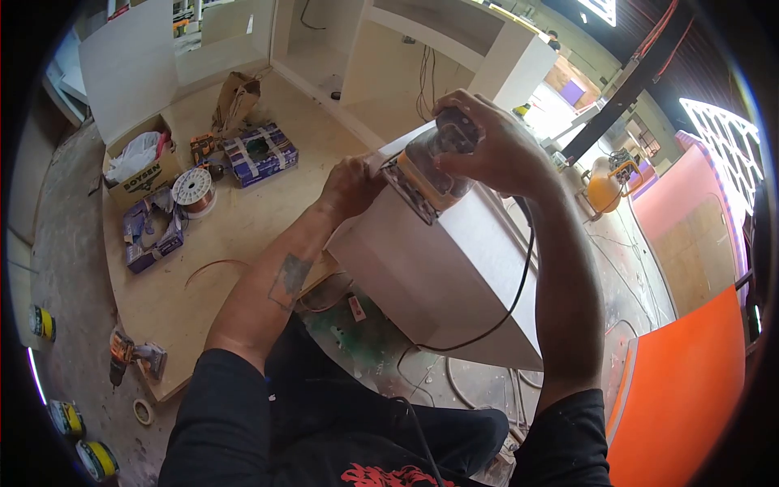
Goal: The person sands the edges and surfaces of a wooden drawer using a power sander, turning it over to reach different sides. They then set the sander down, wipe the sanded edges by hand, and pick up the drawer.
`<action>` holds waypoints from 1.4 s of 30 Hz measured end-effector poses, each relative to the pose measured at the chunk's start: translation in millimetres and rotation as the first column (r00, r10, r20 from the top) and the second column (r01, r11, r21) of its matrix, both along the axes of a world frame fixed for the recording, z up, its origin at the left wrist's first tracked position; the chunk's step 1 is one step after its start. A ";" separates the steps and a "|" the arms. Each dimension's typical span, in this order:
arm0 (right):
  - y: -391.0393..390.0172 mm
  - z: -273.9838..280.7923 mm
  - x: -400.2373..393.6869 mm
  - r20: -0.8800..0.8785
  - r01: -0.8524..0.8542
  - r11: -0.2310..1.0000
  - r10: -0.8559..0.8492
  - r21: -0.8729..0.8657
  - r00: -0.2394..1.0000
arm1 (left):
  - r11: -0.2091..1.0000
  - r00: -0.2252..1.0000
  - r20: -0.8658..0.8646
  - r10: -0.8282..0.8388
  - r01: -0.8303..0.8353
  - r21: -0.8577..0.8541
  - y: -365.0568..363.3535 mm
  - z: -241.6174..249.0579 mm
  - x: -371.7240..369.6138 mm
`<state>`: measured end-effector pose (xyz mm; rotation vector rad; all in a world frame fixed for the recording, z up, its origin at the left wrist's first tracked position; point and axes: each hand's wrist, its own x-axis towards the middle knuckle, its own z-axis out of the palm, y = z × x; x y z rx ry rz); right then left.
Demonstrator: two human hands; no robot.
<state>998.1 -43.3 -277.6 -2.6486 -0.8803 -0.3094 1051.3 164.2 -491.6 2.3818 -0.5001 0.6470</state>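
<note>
My right hand (487, 134) is wrapped round the top of a corded power sander (434, 166), whose flat base is tilted against the upper end of a white panel box (438, 268). My left hand (350, 185) has its fingers curled at the box's edge, just left of the sander's base; the fingertips are partly hidden. A black cord (519, 296) hangs from the sander, past my right forearm, and loops across the box's side.
On the wooden board (211, 268) at left are a wire spool (193, 191), purple boxes (260, 154), a carton (142, 170) and a drill (134, 355). An orange panel (682, 390) stands at right. Hoses and cables cross the floor. A yellow compressor (602, 185) stands behind.
</note>
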 end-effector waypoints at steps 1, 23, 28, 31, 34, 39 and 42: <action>-0.2 0.7 0.7 0.000 0.003 1.000 -0.003 -0.002 1.000 | 1.000 1.000 0.010 -0.004 0.004 0.002 -0.2 1.7 0.5; -94.6 -23.9 -111.5 -0.040 0.161 0.987 -0.162 -0.010 0.986 | 0.977 0.995 -0.093 -0.021 0.001 -0.212 -3.4 14.3 -10.4; -85.8 -24.1 -109.2 -0.038 0.133 0.991 -0.132 0.019 0.990 | 0.988 0.999 -0.045 -0.010 0.003 -0.157 -2.4 17.7 -15.4; -63.4 -18.9 -83.9 -0.014 0.099 0.995 -0.099 0.007 0.995 | 0.996 1.000 -0.015 -0.005 0.004 -0.093 -0.9 8.5 -6.5; -36.7 -9.1 -59.8 -0.031 0.109 0.994 -0.108 0.017 0.994 | 0.999 0.999 -0.005 -0.040 0.040 -0.012 1.7 -3.2 8.4; -11.3 -1.4 -31.0 -0.020 0.124 0.992 -0.124 0.020 0.992 | 0.998 1.000 -0.007 0.030 -0.030 0.064 -0.1 -8.6 8.4; -12.6 -0.8 -25.8 -0.014 0.151 0.989 -0.151 0.000 0.988 | 0.995 0.999 0.045 -0.008 0.004 0.101 2.1 -7.2 7.2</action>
